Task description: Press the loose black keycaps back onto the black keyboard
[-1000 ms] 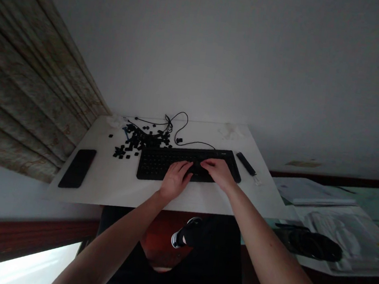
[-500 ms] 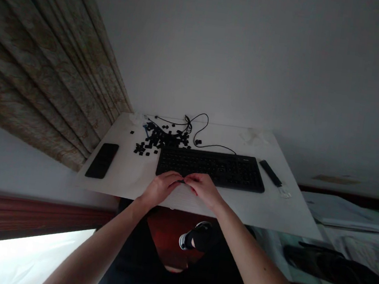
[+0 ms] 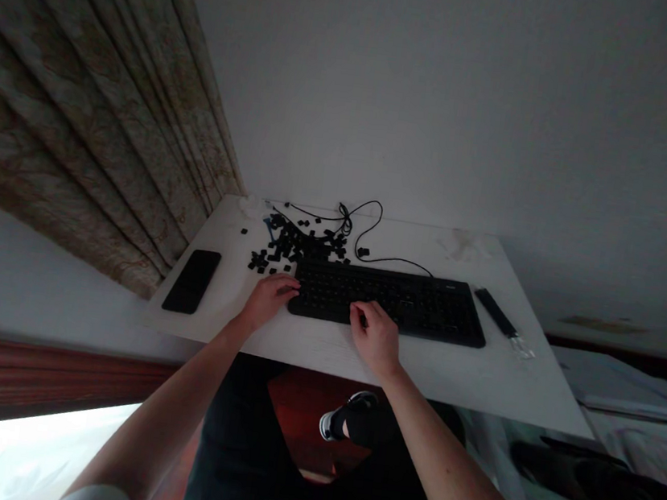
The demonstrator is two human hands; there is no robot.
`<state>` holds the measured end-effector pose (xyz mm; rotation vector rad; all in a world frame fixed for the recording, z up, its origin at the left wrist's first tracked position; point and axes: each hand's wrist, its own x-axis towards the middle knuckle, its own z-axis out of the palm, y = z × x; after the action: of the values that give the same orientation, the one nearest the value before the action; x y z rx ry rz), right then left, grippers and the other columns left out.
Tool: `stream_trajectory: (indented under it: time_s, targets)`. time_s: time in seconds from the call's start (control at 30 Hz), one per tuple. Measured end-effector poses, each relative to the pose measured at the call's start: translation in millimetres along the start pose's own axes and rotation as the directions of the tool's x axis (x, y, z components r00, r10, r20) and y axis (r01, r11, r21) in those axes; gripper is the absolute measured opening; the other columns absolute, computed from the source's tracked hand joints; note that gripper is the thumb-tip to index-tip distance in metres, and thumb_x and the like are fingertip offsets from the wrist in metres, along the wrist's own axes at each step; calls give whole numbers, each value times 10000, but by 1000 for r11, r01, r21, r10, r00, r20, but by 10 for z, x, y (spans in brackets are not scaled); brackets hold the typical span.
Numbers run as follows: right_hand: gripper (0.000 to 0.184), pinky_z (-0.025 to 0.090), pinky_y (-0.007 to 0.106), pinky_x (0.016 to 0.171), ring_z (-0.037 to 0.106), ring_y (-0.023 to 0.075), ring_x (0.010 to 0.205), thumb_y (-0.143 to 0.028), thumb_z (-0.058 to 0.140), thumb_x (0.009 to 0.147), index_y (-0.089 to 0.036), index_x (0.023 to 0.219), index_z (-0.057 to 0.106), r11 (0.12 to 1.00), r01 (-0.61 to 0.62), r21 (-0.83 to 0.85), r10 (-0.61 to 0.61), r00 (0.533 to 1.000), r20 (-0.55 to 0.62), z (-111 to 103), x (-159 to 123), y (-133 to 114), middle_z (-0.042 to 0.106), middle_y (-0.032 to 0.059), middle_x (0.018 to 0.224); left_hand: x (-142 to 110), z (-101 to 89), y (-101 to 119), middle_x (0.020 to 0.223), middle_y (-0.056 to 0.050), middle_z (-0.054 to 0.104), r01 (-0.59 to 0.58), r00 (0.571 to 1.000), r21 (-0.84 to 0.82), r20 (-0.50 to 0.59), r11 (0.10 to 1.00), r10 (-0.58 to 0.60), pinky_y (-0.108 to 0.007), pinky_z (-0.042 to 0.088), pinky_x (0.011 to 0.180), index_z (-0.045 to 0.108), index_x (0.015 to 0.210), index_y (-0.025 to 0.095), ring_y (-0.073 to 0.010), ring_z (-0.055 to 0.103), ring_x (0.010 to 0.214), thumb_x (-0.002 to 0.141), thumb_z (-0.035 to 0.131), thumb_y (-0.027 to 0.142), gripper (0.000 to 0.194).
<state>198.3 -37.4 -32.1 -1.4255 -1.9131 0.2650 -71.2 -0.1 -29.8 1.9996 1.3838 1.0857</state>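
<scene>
The left hand (image 3: 268, 297) lay at the left end of the black keyboard (image 3: 392, 298), its fingertips over that edge, gently bent and close together; whether they pressed on the edge or pinched a small piece could not be told. The right hand (image 3: 376, 338) was at the front edge, its fingers curled in toward the thumb with only a narrow gap, and whether anything sat between them could not be told either. The keyboard stretched from the left fingertips, past and beyond the right ones, and on to the right of them, flat on the white table (image 3: 309, 346). Just beyond the left fingers, a heap of small black keycaps (image 3: 310, 245) spread over the tabletop, a few loose ones lying nearer to those fingers. A thin black cable (image 3: 396, 259) left the keyboard's far edge, farther off than the right fingers, and ran leftward to a bundled loop behind the heap. To the left of the left fingers, well apart from them, a dark phone (image 3: 191, 281) lay flat. Well to the right of the right fingers, near the keyboard's right end, lay a slim dark strip (image 3: 495, 310) with clear plastic (image 3: 522, 348) at its near end.
</scene>
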Motion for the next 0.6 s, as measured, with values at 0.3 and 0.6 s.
stream_trajectory:
  time_s: [0.3, 0.6]
  targets:
    - [204, 451, 289, 693, 625, 184, 726, -279, 499, 950, -211, 928, 690, 999, -40, 29, 39, 999, 12, 19, 14, 26, 688, 68, 883, 133, -31, -13, 992, -43, 741, 17, 996, 30, 86, 999, -20, -389, 584, 881, 740, 967, 228, -185, 706, 923, 859, 672, 168, 141]
    - [204, 433, 283, 661, 616, 172, 700, -282, 498, 950, -208, 922, 686, 998, -49, 37, 48, 999, 12, 11, 27, 13, 683, 66, 885, 168, 4, -28, 996, -38, 744, 62, 995, 49, 82, 997, -66, -397, 565, 913, 663, 1212, 249, -183, 695, 930, 815, 697, 109, 422]
